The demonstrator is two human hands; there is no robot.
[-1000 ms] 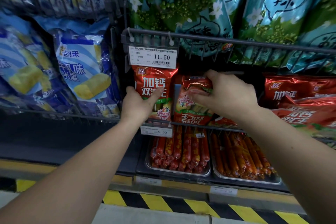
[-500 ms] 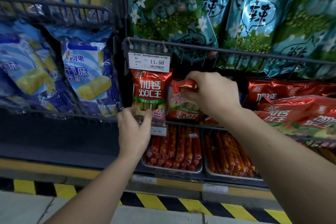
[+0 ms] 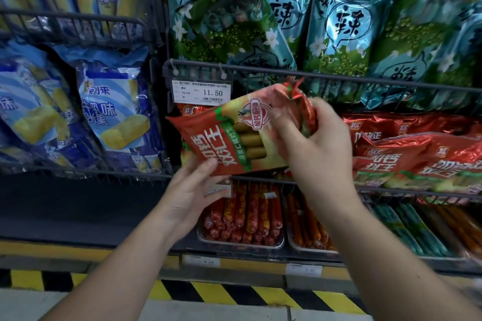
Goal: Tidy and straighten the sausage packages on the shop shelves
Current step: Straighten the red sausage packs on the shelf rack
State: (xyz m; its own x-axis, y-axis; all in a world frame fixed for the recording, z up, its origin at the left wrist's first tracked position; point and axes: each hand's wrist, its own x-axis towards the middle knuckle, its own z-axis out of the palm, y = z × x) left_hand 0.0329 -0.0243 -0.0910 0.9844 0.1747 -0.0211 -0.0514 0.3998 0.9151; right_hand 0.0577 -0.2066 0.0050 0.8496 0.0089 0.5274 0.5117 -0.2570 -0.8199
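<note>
A red sausage package [image 3: 229,138] with a clear window is out of the middle wire basket [image 3: 326,78] and lies sideways in front of it, its print turned on its side. My right hand [image 3: 313,143] grips its crumpled top end. Under its lower edge my left hand [image 3: 193,190] touches it with relaxed fingers. Another red package [image 3: 193,110] stands behind it, mostly hidden. More red sausage packages [image 3: 417,156] lie slumped and overlapping at the right of the same basket.
Teal and green snack bags [image 3: 336,23] hang in the basket above. Blue bags [image 3: 112,109] fill the left baskets. Metal trays of loose red sausages [image 3: 245,216] sit below. A price tag [image 3: 200,92] reads 11.50. Yellow-black tape [image 3: 208,292] marks the floor edge.
My right hand has pulled the red package out of the basket and turned it sideways. My left hand has left the standing package and come under the lifted one.
</note>
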